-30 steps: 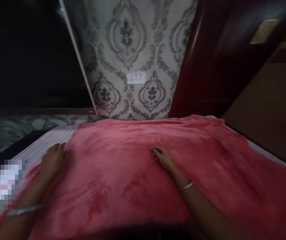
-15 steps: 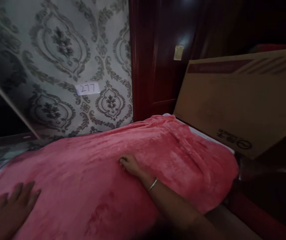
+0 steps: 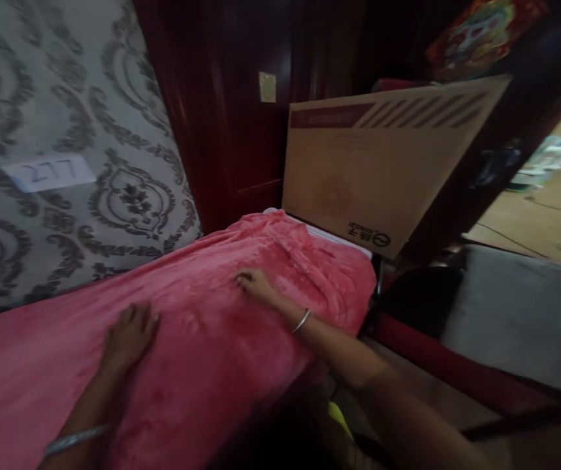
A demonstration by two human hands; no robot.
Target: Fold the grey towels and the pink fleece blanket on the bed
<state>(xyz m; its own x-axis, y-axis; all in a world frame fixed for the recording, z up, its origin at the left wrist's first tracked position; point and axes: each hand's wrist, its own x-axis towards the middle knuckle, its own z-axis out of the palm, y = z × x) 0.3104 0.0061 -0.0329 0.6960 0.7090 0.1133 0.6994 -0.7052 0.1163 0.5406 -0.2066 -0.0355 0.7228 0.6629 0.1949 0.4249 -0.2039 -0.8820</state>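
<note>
A pink fleece blanket [image 3: 196, 307] lies spread over a bed, reaching its right end. My left hand [image 3: 130, 334] rests flat on the blanket near the middle, fingers stretched out. Further right, my right hand [image 3: 256, 285] lies palm down on the blanket, fingers forward and lightly curled against the cloth. Each wrist wears a silver bangle. Neither hand holds anything.
A large flat cardboard box [image 3: 383, 166] leans at the bed's right end. Patterned wallpaper with a label reading 277 [image 3: 48, 173] stands behind the bed, beside a dark red wooden door [image 3: 231, 117]. A grey cushion [image 3: 520, 313] lies lower right.
The view has swung to the right, bringing the cardboard box and the bed's end into sight. My left hand has slid rightward along the blanket, closer to my right hand.
</note>
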